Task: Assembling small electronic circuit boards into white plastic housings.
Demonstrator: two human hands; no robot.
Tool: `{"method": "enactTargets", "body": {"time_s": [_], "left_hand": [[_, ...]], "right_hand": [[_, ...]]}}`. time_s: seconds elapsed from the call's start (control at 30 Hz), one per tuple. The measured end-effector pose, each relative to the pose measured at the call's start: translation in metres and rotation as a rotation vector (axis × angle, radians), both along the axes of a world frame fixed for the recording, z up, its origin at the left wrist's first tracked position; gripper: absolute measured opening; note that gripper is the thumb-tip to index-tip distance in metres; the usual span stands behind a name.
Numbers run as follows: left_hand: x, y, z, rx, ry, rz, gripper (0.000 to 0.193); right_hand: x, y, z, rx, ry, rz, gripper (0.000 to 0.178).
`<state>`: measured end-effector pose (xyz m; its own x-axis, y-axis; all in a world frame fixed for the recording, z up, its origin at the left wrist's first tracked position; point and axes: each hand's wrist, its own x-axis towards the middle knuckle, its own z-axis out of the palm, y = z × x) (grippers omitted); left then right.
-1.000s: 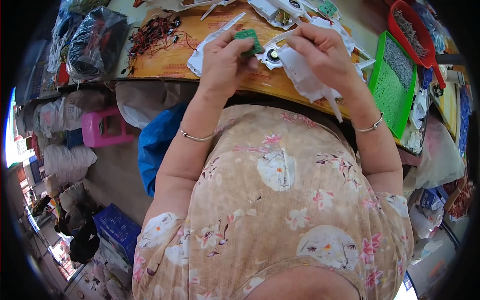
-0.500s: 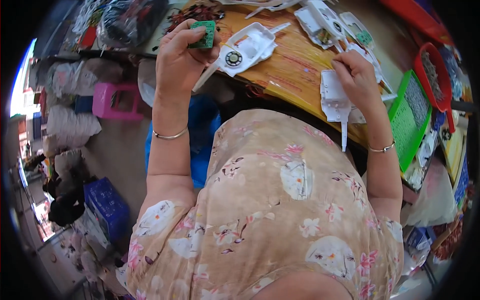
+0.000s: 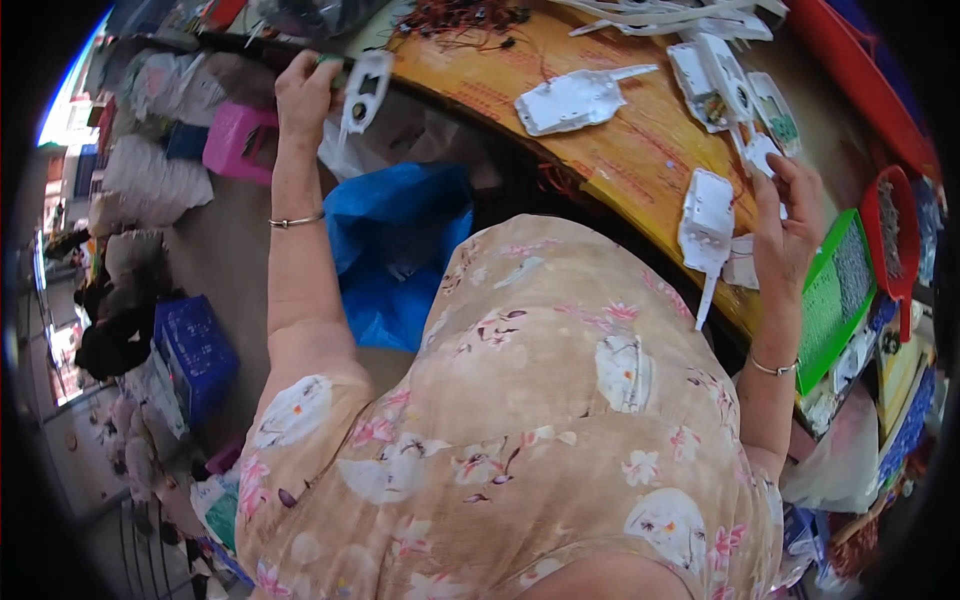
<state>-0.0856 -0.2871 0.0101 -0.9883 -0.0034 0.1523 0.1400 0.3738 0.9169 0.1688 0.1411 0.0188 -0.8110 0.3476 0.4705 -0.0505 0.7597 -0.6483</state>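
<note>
My left hand [image 3: 303,97] is raised past the table's left edge, fingers closed on a green circuit board [image 3: 333,68] that is mostly hidden. Right beside it hangs a white plastic piece [image 3: 371,82] with a round speaker and a long handle; whether wires join the two I cannot tell. Over the table's right side, my right hand [image 3: 787,215] pinches a small white plastic part [image 3: 762,153]. Closest to that hand lie a white plastic housing [image 3: 708,215] with a narrow stem and an opened white housing [image 3: 702,88] with electronics. Another white housing [image 3: 570,103] rests mid-table.
Dark and red wired parts [image 3: 455,22] lie heaped at the table's far left. A green tray [image 3: 835,300] of small pieces and a red scoop [image 3: 890,235] stand at right. Below the table edge is a blue bag [image 3: 400,270]; a pink stool [image 3: 235,145] stands left.
My left hand has moved left off the table with the circuit board, and the white speaker piece now hangs beside it. My right hand has shifted and now holds a white part. The view has turned.
</note>
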Motion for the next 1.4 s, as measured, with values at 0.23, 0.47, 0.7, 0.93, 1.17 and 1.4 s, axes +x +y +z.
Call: {"method": "enactTargets", "body": {"time_s": [0.23, 0.47, 0.7, 0.93, 1.17, 1.4], "left_hand": [[-0.039, -0.04, -0.112, -0.875, -0.012, 0.018, 0.026], [-0.043, -0.035, -0.143, -1.205, -0.019, 0.02, 0.035], [0.036, 0.089, -0.011, -0.555, 0.443, 0.062, 0.022], [0.114, 0.193, -0.007, -0.632, 0.525, -0.532, 0.045], [0.169, 0.229, 0.017, -0.516, 0.332, -0.784, 0.066], [0.178, 0.234, 0.032, -0.604, 0.388, -0.98, 0.096]], "right_hand": [[0.013, -0.001, -0.001, -0.118, 0.04, -0.033, 0.015], [0.036, 0.019, 0.004, -0.114, 0.108, -0.182, 0.014], [0.074, 0.021, 0.012, 0.092, -0.191, -0.408, 0.017], [0.078, -0.01, 0.008, 0.432, -0.48, -0.288, 0.03], [0.071, -0.038, -0.008, 0.124, -0.271, -0.079, 0.031], [0.046, -0.055, -0.02, -0.577, -0.213, 0.105, 0.024]]}}
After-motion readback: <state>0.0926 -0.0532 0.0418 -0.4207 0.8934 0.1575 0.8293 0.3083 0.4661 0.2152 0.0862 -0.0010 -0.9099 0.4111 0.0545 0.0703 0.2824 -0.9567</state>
